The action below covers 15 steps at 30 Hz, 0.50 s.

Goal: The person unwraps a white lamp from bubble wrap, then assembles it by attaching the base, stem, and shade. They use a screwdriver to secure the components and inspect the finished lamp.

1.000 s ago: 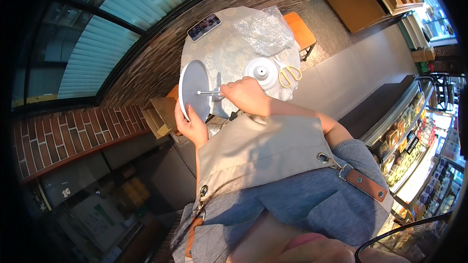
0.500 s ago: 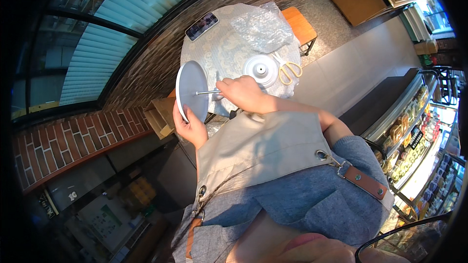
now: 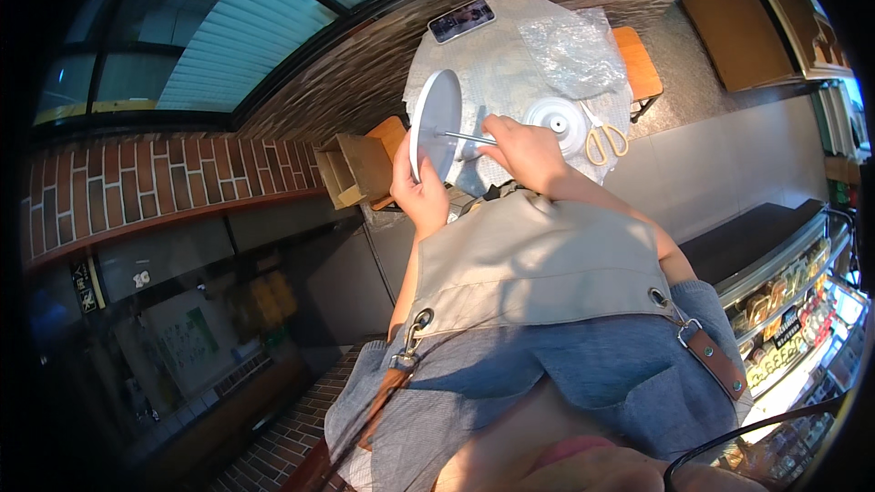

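Note:
My left hand grips the lower edge of a white round plate, which is tilted almost on edge. A thin metal rod stands out from the middle of its face. My right hand has its fingers closed round the other end of this rod; whether that end has a handle is hidden. Just beyond my right hand, a white round base with a raised hub and a dark centre hole lies on the table. Beside it rest scissors with cream handles.
The round table has a pale patterned cover. On it are a phone and crumpled clear plastic wrap. An orange stool stands at the right, an open cardboard box at the left. A glass display case is farther right.
The whole view has shifted, so the table and hands appear farther right and slightly higher. Both hands keep their hold on the plate and the rod, with little change between them.

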### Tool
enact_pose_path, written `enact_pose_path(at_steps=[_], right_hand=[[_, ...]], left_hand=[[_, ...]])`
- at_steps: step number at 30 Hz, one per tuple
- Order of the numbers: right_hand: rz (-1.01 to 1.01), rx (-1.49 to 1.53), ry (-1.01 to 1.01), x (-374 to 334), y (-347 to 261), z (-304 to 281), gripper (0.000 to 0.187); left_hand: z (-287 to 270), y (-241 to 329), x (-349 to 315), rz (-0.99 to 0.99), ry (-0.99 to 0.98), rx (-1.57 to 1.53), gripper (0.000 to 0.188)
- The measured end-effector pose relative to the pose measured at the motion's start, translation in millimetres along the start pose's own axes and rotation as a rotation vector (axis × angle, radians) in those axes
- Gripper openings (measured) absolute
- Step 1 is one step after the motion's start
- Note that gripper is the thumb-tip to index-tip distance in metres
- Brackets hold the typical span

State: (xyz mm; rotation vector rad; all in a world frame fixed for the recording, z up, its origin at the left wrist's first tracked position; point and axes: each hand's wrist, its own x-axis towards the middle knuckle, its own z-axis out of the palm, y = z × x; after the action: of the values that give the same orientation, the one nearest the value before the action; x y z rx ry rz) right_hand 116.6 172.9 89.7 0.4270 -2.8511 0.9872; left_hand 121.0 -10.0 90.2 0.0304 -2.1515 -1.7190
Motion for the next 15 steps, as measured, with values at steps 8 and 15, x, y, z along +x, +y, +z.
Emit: enact_pose_path(at_steps=[8,15], right_hand=[[-0.003,0.011,0.068,-1.2,1.3,0.8,0.021],[-0.007,0.043,0.054,-2.5,4.3,1.8,0.019]], left_hand=[[2.8,3.6,-2.0,0.028,-0.019,0.044,0.035],[4.5,5.9,-1.7,0.061,-0.031,0.046,0.035]])
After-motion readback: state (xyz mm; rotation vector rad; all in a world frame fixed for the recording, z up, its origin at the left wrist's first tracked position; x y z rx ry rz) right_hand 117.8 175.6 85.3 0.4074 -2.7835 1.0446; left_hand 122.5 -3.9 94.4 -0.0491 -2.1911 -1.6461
